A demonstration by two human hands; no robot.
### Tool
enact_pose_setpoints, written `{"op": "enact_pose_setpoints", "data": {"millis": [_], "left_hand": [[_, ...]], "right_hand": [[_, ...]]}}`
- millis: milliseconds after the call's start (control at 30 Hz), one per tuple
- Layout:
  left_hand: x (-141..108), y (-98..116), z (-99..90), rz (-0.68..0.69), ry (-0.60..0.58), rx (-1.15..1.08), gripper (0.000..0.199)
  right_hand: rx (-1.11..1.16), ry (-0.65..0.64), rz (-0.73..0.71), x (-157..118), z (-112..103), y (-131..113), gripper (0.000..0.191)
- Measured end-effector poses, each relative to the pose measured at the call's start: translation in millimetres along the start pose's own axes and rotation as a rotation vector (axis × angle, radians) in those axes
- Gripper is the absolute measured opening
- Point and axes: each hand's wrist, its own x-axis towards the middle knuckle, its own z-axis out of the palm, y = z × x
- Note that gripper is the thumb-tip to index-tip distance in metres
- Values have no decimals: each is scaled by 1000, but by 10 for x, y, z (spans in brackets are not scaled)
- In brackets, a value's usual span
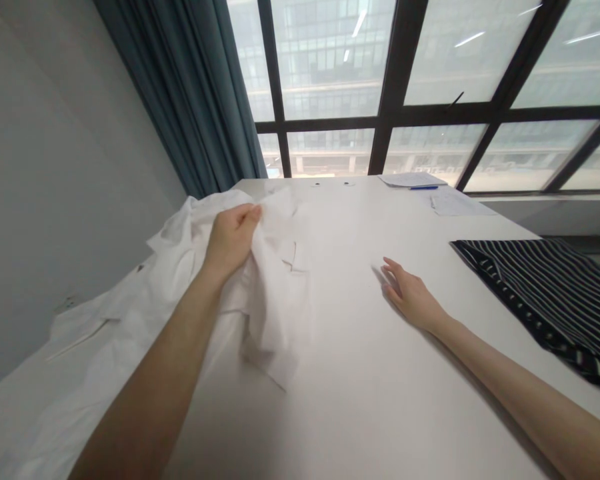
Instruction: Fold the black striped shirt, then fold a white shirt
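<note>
With 12 o'clock straight ahead of me, my left hand [230, 240] is closed, thumb against curled fingers, on the upper part of the white cloth [180, 233]. From that grip the cloth falls in loose folds towards 5 and 6 o'clock, and its main heap spreads from 7 round to 10. Taken as a whole, its long way runs roughly from 7 to 1, slanting along the left side of the table [350, 367]. Blur softens the flap on the right, so its border seems to lie just past my knuckles, though I can't be sure.

My right hand [413, 297] sits at about 4 o'clock from the left, low over the tabletop, fingers loosely parted and holding nothing. The left is plainly the nearer hand to the cloth; a broad stretch of white tabletop lies between the two.

Past my right hand, the striped cloth [570, 287] lies at 3 o'clock, by the table's right edge. The papers [413, 179] and pen [423, 188] are at 12, close to the far edge under the window. The wall [55, 167] bounds my left side around 9 and 10.
</note>
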Motion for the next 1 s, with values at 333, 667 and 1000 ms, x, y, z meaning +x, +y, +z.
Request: {"op": "enact_pose_setpoints", "data": {"millis": [333, 667, 1000], "left_hand": [[-113, -104, 387, 174, -335, 377, 30], [-293, -959, 758, 129, -239, 707, 44], [-290, -266, 742, 96, -378, 572, 38]], "right_hand": [[62, -29, 4, 6, -9, -8, 51], [73, -230, -325, -6, -166, -191, 43], [304, -265, -345, -106, -113, -508, 60]]}}
